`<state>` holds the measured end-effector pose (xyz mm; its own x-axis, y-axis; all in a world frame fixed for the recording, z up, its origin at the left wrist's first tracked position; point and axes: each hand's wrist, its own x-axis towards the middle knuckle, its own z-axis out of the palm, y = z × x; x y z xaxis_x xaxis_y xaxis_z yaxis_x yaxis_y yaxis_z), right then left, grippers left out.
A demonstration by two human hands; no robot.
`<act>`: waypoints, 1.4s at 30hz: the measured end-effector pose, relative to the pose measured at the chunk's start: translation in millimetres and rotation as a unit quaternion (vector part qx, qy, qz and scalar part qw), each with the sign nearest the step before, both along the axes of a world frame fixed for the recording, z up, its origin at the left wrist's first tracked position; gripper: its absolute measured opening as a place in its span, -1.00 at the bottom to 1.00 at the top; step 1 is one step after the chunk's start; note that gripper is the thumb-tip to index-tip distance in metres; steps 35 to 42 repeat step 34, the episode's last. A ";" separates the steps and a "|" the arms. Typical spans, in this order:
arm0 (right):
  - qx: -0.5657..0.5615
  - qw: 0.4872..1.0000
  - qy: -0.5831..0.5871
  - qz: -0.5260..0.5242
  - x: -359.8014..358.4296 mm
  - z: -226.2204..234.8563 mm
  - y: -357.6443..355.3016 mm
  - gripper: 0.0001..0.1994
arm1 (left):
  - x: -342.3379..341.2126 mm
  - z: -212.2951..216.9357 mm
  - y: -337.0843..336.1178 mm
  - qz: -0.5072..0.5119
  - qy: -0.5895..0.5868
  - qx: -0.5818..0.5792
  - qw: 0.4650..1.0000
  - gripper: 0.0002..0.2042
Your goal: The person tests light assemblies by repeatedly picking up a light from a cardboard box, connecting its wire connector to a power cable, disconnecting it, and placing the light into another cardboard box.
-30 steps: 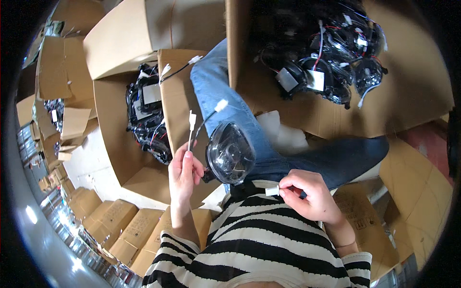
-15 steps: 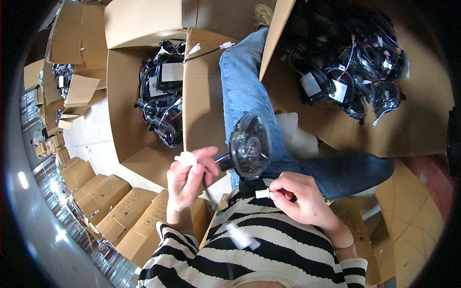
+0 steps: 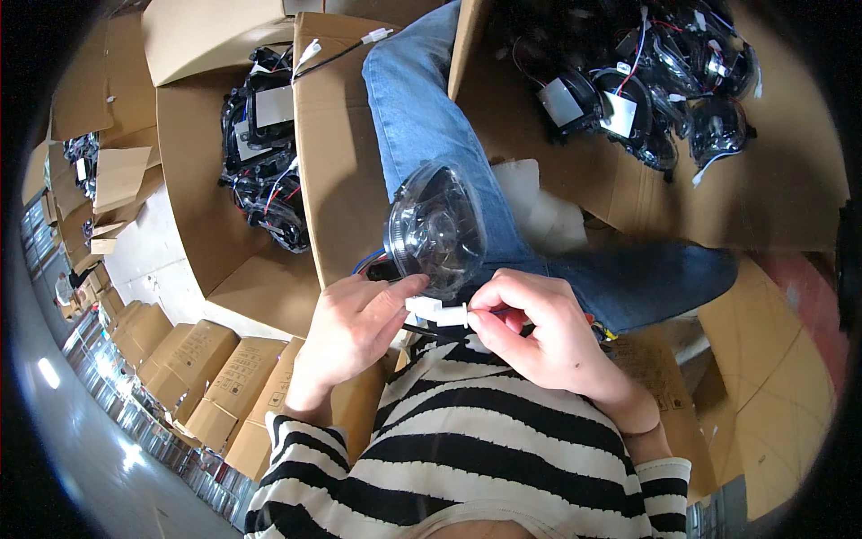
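Observation:
A headlamp with a clear domed lens [image 3: 438, 225] rests near my lap, just beyond my hands, with blue and red wires at its left side. My left hand [image 3: 352, 328] is closed, pinching a white wire connector [image 3: 422, 309] close to the lamp's lower edge. In the fingertips of my right hand [image 3: 548, 331] is a second white connector [image 3: 455, 316]. The two connectors meet end to end between my hands; whether they are locked together I cannot tell. Part of a black cable runs below them, mostly hidden by my fingers.
On the left, an open carton [image 3: 193, 180] holds several lamps, and a black cable with white plugs [image 3: 341, 52] lies over its flap. Another open carton [image 3: 763, 202] with several lamps [image 3: 646, 103] stands at the right. Closed cartons [image 3: 238, 382] line the lower left.
My left hand has moved down and right, bringing its connector against the one in my right hand. A loose white plug that hung over my shirt no longer shows there. The view has shifted slightly.

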<state>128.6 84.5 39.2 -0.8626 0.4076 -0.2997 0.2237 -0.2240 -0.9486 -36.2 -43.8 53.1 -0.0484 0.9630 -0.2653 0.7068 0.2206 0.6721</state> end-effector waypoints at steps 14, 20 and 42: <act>0.163 0.986 0.011 0.019 8.1 -6.3 2.4 -0.90 | 4.1 -5.0 3.2 -0.034 0.062 0.024 0.997 -0.63; 0.167 0.984 0.016 0.055 14.2 -7.5 1.8 -0.89 | 3.4 0.3 10.6 -0.080 0.059 0.001 0.995 -0.62; 0.057 0.997 -0.045 -0.005 47.2 -7.1 24.3 -0.95 | 3.1 -1.8 -2.1 -0.022 -0.259 -0.199 0.945 -0.75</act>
